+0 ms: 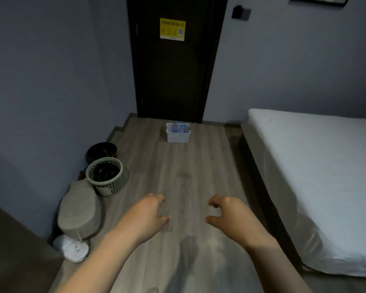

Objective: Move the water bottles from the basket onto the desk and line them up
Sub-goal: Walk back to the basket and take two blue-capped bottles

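A small white basket (pixel 178 137) stands on the wooden floor in front of the dark door, far ahead of me. Several clear water bottles with blue caps (pixel 179 127) stand upright inside it. My left hand (pixel 147 213) and my right hand (pixel 227 212) are stretched out side by side above the floor, well short of the basket. Both hold nothing, with fingers loosely curled downward. A dark surface at the lower left corner (pixel 13 250) may be the desk's edge; I cannot tell.
A bed with a white sheet (pixel 317 176) fills the right side. Along the left wall stand a black bin (pixel 101 152), a green mesh bin (pixel 105 176), a grey cushion-like object (pixel 78 210) and a white round device (pixel 72 248). The dark door (pixel 173 66) is shut.
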The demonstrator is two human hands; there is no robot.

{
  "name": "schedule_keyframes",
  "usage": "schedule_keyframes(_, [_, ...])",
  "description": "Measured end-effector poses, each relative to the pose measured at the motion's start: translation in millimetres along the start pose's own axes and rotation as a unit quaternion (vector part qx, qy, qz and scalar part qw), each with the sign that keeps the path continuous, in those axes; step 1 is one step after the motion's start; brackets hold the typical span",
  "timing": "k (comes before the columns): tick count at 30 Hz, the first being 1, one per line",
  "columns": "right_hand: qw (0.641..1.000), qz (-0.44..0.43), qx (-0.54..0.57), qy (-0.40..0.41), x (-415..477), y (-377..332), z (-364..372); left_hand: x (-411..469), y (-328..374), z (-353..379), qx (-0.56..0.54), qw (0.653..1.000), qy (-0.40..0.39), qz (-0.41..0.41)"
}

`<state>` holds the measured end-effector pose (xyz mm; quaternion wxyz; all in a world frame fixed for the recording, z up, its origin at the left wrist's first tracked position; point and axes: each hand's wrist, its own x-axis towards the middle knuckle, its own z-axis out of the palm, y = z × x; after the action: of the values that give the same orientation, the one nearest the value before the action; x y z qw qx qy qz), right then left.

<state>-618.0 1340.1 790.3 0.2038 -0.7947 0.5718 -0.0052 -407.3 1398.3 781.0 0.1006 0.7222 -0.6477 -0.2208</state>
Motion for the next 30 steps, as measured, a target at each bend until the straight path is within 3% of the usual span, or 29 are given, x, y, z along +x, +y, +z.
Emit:
schedule_keyframes(7, [0.999,0.042,0.011,-0.026,111,-11,-22,121,-24,-45,0.019,0.999,-0.007,0.027])
schedule_keyframes(30, [1.0,0.005,-0.001,-0.023,469,54,-120,474,-14,-100,-0.006,1.0,-0.015,-0.014])
